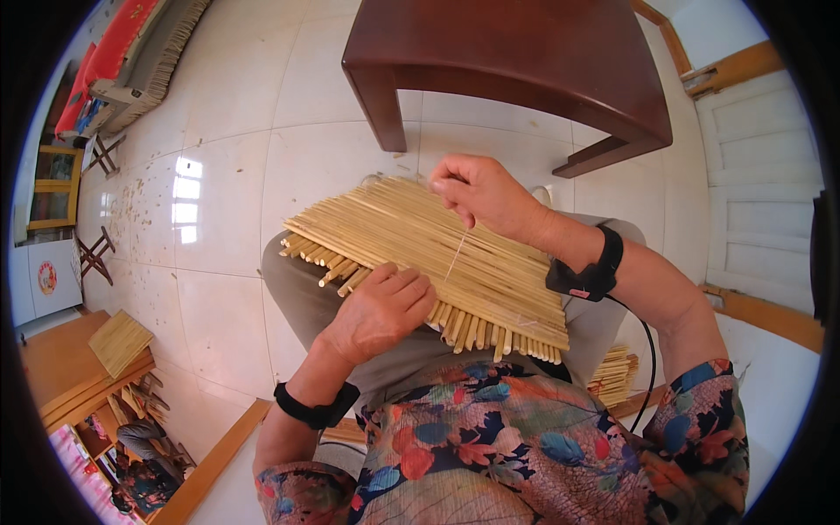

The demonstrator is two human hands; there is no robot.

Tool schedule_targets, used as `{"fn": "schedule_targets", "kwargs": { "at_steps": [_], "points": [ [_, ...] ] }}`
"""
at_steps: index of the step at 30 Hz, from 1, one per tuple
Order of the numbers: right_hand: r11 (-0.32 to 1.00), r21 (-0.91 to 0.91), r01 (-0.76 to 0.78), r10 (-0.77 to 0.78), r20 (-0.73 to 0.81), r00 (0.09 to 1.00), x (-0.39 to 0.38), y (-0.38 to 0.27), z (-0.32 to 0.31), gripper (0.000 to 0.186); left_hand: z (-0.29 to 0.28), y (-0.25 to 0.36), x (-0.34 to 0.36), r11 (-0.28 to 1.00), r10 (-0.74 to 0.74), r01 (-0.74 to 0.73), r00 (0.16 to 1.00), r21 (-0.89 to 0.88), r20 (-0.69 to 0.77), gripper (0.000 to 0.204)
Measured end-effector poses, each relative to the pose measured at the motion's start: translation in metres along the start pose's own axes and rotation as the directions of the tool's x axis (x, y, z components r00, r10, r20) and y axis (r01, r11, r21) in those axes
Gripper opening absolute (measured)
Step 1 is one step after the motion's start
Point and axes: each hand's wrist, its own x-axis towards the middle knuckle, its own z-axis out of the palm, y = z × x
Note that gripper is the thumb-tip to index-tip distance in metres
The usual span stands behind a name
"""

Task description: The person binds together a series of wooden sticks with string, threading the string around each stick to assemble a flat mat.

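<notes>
Across my lap lies a mat of pale yellow plant stalks (411, 219), laid side by side in layers, with uneven cut ends along the near edge. My left hand (385, 311) is closed at the near left part of that edge, its fingers curled against the stalks and its thumb hidden. Above the right half of the mat, my right hand (490, 197) is raised with its fingers pinched together. A thin white thread (456, 255) runs taut from beneath it down to the stalks. Any needle in those fingers is too small to make out.
A dark red wooden table or stool (525, 44) stands just beyond my knees. More cut stalks (615, 372) lie by my right side. At left, a square stalk mat (120, 343) rests on a wooden table (52, 350); another person (149, 468) sits behind. A black cable (652, 367) hangs from my right wrist band.
</notes>
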Motion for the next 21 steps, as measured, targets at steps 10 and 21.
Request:
{"fn": "schedule_targets", "kwargs": {
  "at_steps": [10,21],
  "points": [
    [0.735,-0.542,0.408,-0.289,0.293,0.911,-0.039,0.024,0.007,0.014,0.008,0.003,-0.009,0.999,-0.054,0.054,0.998,0.001,-0.014,0.031],
    [0.806,-0.511,0.299,-0.002,0.503,0.864,-0.044,0.034,0.012,0.010,0.006,0.014,-0.010,0.990,-0.136,0.138,0.990,0.041,-0.034,0.032]
  ]
}}
